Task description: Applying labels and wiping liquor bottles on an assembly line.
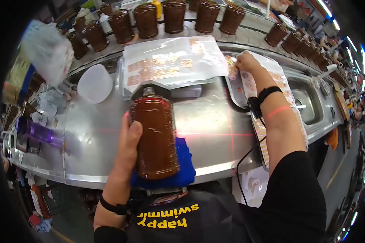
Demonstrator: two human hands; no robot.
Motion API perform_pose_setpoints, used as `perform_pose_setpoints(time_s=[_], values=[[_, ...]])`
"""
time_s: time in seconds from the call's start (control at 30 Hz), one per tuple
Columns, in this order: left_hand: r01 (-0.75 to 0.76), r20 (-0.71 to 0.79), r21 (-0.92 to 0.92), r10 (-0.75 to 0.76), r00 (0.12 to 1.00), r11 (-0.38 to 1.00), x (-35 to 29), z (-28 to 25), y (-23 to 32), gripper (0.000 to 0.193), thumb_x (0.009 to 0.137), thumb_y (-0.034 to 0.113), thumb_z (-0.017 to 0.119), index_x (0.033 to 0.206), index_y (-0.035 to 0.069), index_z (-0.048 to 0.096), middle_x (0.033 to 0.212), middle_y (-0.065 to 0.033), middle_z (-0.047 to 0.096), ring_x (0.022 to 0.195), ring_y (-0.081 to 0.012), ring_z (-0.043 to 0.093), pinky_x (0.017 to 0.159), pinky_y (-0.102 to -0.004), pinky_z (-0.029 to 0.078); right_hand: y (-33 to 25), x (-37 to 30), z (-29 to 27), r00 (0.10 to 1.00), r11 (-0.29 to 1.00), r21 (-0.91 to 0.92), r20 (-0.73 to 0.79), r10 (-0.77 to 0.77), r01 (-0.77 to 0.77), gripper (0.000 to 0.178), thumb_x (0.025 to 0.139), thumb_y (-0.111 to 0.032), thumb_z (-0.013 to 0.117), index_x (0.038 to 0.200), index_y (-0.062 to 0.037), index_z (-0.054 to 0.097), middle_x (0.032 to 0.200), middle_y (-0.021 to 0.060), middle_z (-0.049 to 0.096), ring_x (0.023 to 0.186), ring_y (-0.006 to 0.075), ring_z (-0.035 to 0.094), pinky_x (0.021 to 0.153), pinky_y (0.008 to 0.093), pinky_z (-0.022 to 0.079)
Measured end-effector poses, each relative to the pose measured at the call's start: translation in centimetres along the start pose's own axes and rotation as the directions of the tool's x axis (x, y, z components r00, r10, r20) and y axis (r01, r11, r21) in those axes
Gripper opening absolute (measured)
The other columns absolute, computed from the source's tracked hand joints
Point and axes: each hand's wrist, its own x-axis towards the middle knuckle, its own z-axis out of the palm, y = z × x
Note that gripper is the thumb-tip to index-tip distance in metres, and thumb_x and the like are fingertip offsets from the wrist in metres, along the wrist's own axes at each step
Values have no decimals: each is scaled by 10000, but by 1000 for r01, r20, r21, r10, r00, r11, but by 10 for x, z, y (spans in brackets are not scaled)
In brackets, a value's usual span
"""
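Observation:
My left hand (129,137) wraps round the side of a brown glass bottle (155,137), thumb on its near face. The bottle lies with its wide end toward me, over a bunched blue cloth (185,160). Its narrow neck points away, at a dark angular holder (161,90). Farther off to the right, my right hand (248,62) reaches over a metal tray (236,91), fingers closed at the edge of a white sheet (267,67). Small colourful printed pieces (232,68) lie beside those fingers. What the fingertips pinch, if anything, is hidden.
A white sheet with printed patches (172,62) covers a tray ahead. Several brown bottles (174,16) line the conveyor behind. A white tub (94,84) and purple bottle (38,131) stand left; a sink (306,101) is right. A black cable (247,156) hangs from my right wrist.

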Motion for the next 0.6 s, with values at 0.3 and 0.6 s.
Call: perform_pose_setpoints(time_s=[0.3,0.6], values=[[3,49,-34,-1,999,999,-1,-3,2,687,958,440,561,1411,20,260,1278,-150,517,1128,-203,571,926,-347,509,-82,-51,-115,961,938,243,-190,-202,245,151,849,-160,657,846,-11,631,979,172,573,935,362,561,809,430,466],[-287,86,500,283,955,817,-35,-26,-16,1035,845,491,680,1495,-62,94,1492,-262,265,1396,-355,280,1150,-433,216,-199,-110,-226,881,835,300,-266,-390,461,154,840,-61,642,817,24,516,980,154,552,901,340,561,813,375,461]])
